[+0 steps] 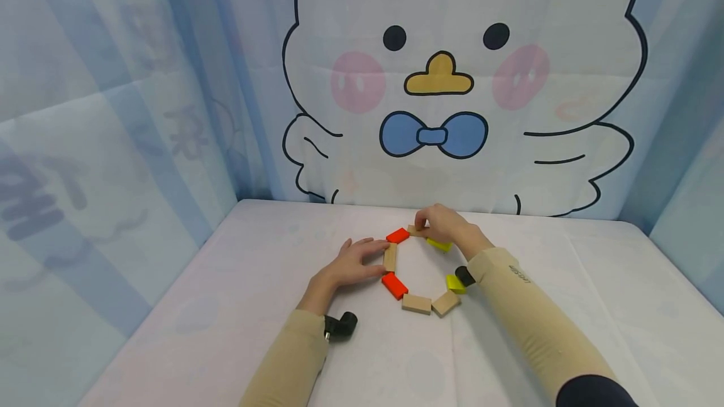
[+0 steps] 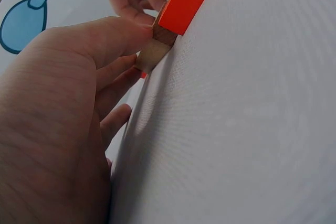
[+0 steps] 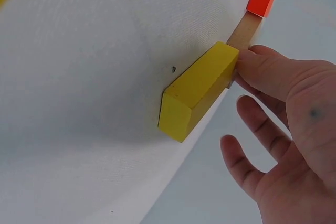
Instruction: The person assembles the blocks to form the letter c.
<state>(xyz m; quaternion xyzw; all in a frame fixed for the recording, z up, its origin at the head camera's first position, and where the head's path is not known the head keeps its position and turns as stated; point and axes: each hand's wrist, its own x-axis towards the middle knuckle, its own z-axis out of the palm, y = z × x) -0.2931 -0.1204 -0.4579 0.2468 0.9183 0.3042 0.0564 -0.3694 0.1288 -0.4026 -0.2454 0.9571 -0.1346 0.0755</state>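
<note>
Coloured blocks lie in a ring on the white table. My left hand lies flat, its straight fingertips touching the left side of a plain wooden block between two red blocks. In the left wrist view the thumb presses that wooden block under a red block. My right hand rests over the ring's far side, touching a plain block beside a yellow block. In the right wrist view one finger touches the plain block by the yellow block; the other fingers hang loose.
Two more plain blocks and a second yellow block close the ring's near side. A curtain with a cartoon bird hangs behind the table, and blue curtains stand at both sides.
</note>
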